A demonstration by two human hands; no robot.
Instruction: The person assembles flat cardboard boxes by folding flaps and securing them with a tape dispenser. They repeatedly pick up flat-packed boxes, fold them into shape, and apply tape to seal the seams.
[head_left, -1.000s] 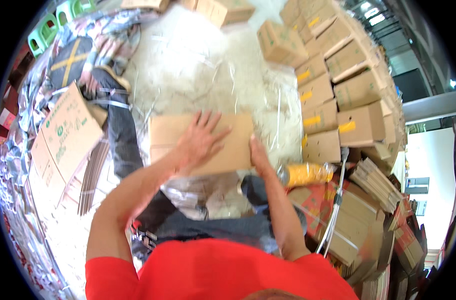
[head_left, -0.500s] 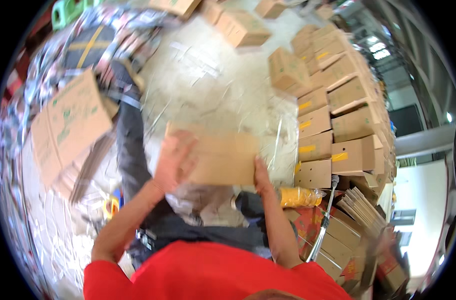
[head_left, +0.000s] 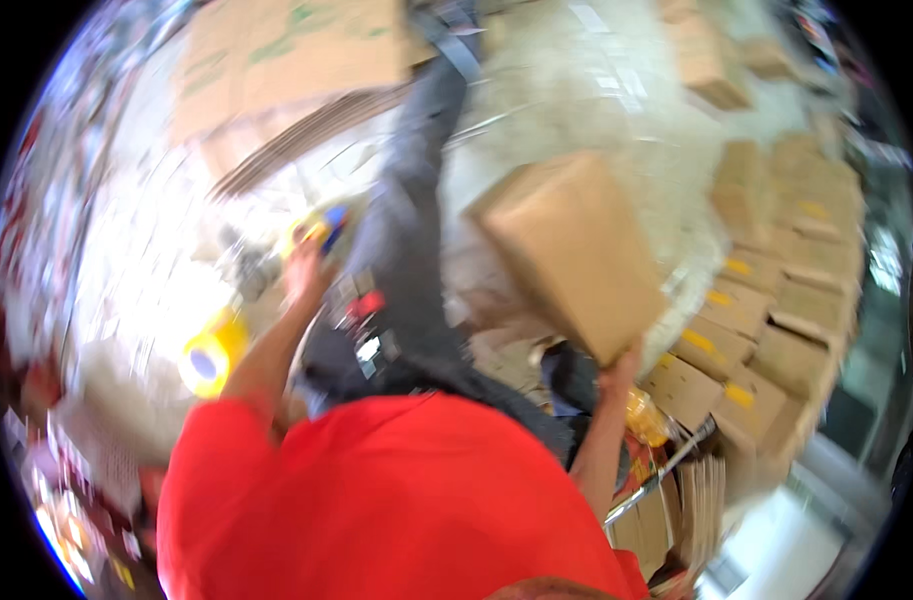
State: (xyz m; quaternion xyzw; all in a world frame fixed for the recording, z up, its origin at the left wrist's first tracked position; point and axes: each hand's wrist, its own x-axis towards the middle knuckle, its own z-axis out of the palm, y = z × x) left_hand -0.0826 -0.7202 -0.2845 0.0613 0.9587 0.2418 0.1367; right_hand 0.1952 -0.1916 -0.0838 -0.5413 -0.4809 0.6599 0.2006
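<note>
Box (head_left: pixel 579 250), brown cardboard, ×1: R hand (head_left: pixel 621 370) fingers curled on corner. L hand (head_left: pixel 304 272) at 1 yellow-blue tape dispenser (head_left: pixel 317 232), grip unclear. Green print (head_left: pixel 301 15) illeg.

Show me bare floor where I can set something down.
The most open floor lies beyond the carton at the right hand, between trousered leg and carton rows, littered with a few strips. Crowded: left of the leg, with flattened cartons, tape dispenser, yellow tape roll.

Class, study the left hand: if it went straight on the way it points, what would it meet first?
Most likely the yellow-and-blue tool, seemingly a tape dispenser, right ahead of the left hand; blur leaves unclear whether they touch.
</note>
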